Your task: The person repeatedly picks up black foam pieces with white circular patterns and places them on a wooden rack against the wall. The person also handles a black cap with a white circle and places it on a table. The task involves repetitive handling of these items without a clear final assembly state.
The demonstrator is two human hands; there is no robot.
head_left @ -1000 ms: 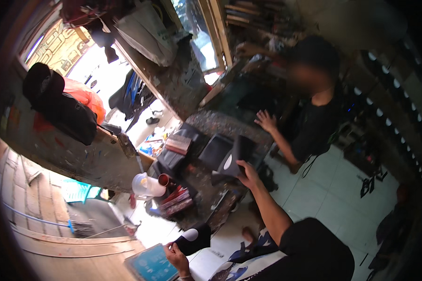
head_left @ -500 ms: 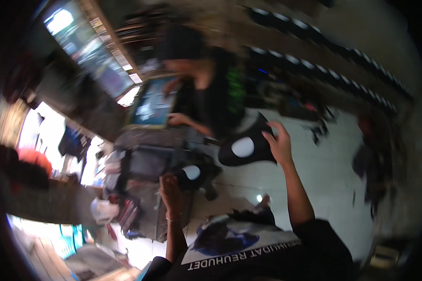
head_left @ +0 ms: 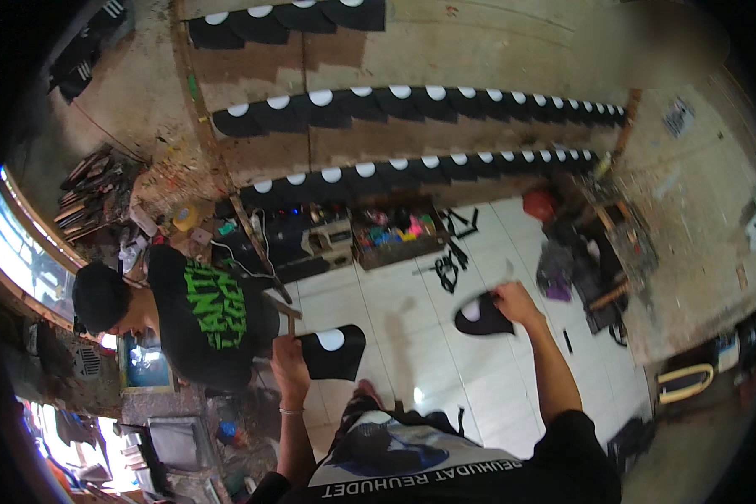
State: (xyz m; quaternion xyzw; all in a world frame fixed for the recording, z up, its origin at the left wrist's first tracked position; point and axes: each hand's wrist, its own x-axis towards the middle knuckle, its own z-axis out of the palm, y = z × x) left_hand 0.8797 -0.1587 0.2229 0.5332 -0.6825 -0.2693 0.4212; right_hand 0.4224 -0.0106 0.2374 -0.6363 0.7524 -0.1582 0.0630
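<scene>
My left hand (head_left: 290, 370) is closed at the edge of a black fabric panel (head_left: 338, 363), which has a white oval on its upper part and sticks out to the right of the hand. Farther right, my right hand (head_left: 515, 301) pinches the upper corner of another black fabric panel (head_left: 494, 325). That one hangs tilted, slightly blurred, with its pale oval partly showing. Both panels are held over the tiled floor, well apart from each other. A narrow wooden piece (head_left: 291, 322) shows just above my left hand; I cannot tell whether the hand touches it.
Rows of similar black panels (head_left: 344, 107) overlap along ledges on the far wall. At left a co-worker in a black cap and shirt (head_left: 206, 323) bends over a framed screen (head_left: 145, 367). A box of colourful items (head_left: 399, 235) and a cluttered wooden stand (head_left: 626, 252) stand beyond.
My view has swung right, bringing the wall rows ahead and the co-worker to the left. My hands are farther apart, and each still holds its panel.
</scene>
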